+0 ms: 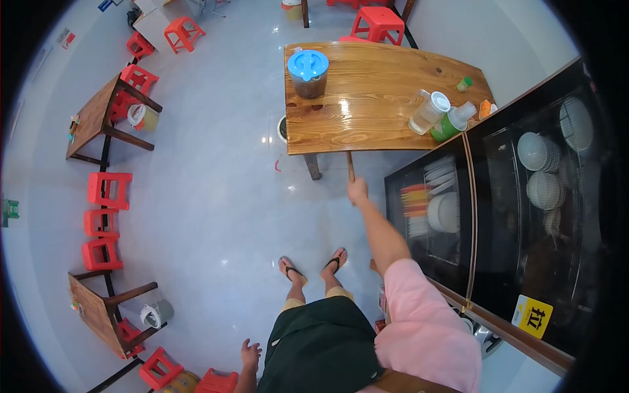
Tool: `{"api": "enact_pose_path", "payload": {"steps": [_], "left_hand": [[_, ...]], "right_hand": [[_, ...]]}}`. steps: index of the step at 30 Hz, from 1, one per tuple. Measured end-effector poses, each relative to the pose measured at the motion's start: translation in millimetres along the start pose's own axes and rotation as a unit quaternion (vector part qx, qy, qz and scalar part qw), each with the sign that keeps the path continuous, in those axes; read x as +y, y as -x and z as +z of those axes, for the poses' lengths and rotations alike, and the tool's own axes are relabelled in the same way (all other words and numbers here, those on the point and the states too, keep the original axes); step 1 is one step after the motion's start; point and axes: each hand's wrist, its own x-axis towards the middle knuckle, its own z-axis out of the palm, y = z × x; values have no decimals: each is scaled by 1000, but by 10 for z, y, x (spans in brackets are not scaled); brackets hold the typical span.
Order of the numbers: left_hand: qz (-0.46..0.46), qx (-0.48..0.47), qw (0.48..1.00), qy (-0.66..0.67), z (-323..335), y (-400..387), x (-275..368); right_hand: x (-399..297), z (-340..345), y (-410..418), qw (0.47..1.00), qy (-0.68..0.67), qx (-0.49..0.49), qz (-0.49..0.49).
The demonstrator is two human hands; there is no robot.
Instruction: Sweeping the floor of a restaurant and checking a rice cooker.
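Observation:
My right hand (357, 190) is closed around a wooden stick or handle (350, 166) that reaches up to the near edge of a wooden table (373, 118); its far end is hidden beneath the tabletop. My left hand (251, 352) hangs low beside my dark apron, fingers apart and holding nothing. On the table stand a plastic pitcher with a blue lid (308, 73) and dark liquid, a clear pitcher with a white lid (429, 113), a green container with stacked clear cups (448, 125) and a small green-capped jar (464, 84).
A dark glass-fronted cabinet (471, 196) with bowls and plates runs along the right. Red plastic stools (109, 190) and small wooden tables (96, 115) line the left wall. Bins (157, 313) stand by those tables. A small red piece (277, 166) lies on the floor.

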Motion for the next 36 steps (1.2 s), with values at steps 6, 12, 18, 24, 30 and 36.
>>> {"api": "enact_pose_path", "payload": {"steps": [6, 12, 18, 24, 30, 36], "left_hand": [[73, -69, 994, -50, 355, -359, 294], [163, -143, 976, -19, 648, -908, 804], [170, -167, 971, 30, 600, -907, 1149], [106, -117, 987, -6, 269, -1082, 694], [43, -72, 996, -19, -4, -1210, 271], [98, -91, 991, 6, 194, -1222, 554]], "right_hand": [[1105, -213, 1779, 994, 85, 45, -45], [1388, -1357, 3379, 995, 65, -71, -38], [1719, -1062, 3080, 960, 132, -244, -43], [661, -252, 2452, 936, -84, -340, 44], [205, -215, 2599, 917, -168, -354, 71], [920, -713, 3169, 918, -51, -390, 53]]}}
